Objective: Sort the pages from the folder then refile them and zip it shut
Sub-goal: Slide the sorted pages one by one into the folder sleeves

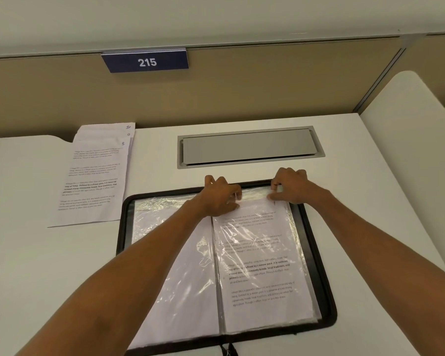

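Observation:
A black zip folder (316,255) lies open on the desk with clear plastic sleeves inside. A printed page (262,263) sits in the right-hand sleeve. My left hand (222,195) pinches the top edge of that sleeve near the spine. My right hand (289,186) pinches the same top edge further right, fingers curled over it. A stack of loose printed pages (93,178), numbered 8, 9 and 10 by hand at their corners, lies on the desk to the left of the folder. The zip pull (228,350) shows at the folder's near edge.
A grey metal cable hatch (249,147) is set into the white desk (36,253) behind the folder. A beige partition with a blue sign reading 215 (145,61) stands at the back. White side dividers rise at left and right (409,150).

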Demonstrator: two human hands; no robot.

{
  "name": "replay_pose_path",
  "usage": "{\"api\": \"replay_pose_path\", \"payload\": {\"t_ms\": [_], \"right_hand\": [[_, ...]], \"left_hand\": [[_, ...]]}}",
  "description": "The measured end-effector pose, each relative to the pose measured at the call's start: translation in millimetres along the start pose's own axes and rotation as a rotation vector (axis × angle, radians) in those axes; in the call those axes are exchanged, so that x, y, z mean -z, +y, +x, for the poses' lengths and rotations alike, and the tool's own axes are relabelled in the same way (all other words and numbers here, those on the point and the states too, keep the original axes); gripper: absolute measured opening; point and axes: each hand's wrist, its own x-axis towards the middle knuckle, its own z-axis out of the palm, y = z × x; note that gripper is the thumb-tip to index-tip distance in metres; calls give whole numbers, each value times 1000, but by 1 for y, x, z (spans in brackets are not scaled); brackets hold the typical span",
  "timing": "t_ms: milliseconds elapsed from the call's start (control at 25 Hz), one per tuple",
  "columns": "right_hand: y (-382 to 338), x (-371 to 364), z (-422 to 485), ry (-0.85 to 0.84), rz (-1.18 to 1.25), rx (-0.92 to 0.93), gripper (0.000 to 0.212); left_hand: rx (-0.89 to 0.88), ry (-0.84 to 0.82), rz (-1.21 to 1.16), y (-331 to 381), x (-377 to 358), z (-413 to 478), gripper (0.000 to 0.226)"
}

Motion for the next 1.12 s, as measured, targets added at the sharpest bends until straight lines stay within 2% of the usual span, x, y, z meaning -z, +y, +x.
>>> {"api": "replay_pose_path", "payload": {"t_ms": [120, 160, 240, 320, 400, 440, 520, 640, 840, 1120], "right_hand": [[2, -6, -1, 86, 41, -106, 28], [4, -8, -3, 100, 94, -149, 28], [5, -15, -9, 141, 178, -241, 30], [-4, -29, -26, 311, 79, -303, 46], [-37, -52, -51, 584, 111, -246, 50], [-63, -68, -66, 647, 205, -177, 49], [-119, -111, -95, 591, 316, -30, 52], [-168, -174, -120, 496, 228, 79, 56], [-151, -191, -135, 382, 80, -52, 60], [-90, -196, -177, 450, 90, -175, 64]], "left_hand": [[-37, -24, 30, 13, -5, -3, 44], [-24, 32, 26, 16, -8, -5, 50], [84, 253, -46, 18, -15, -15, 49], [201, 455, -162, 16, -28, -33, 35], [229, 497, -199, 12, -47, -54, 29], [222, 478, -199, 12, -57, -61, 33], [207, 438, -166, 13, -72, -68, 44], [186, 351, -59, 18, -79, -71, 56], [181, 269, 117, 14, -82, -78, 51], [173, 235, 132, 15, -80, -80, 55]]}}
